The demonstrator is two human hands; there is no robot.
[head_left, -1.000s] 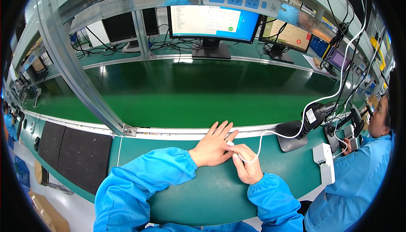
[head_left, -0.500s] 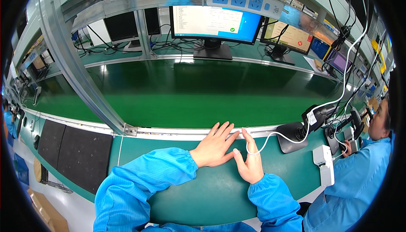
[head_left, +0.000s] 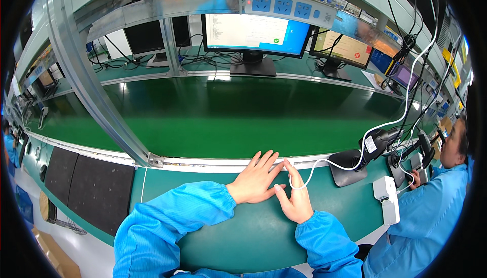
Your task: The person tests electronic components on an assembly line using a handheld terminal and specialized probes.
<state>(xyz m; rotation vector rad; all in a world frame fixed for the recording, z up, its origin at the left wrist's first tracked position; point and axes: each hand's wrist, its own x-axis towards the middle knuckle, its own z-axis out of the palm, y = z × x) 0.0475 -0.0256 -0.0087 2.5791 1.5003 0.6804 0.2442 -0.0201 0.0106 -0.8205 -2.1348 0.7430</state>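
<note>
The left hand [head_left: 256,179] is laid with spread fingers on the green worktable [head_left: 243,242], and nothing is gripped by it. Close beside it, the right hand [head_left: 298,202] is held with thumb and index finger apart. Across its fingers the white cable [head_left: 320,160] is looped; whether the cable is gripped there cannot be told. From this hand the cable is led rightward past the black barcode scanner [head_left: 373,145], then upward.
</note>
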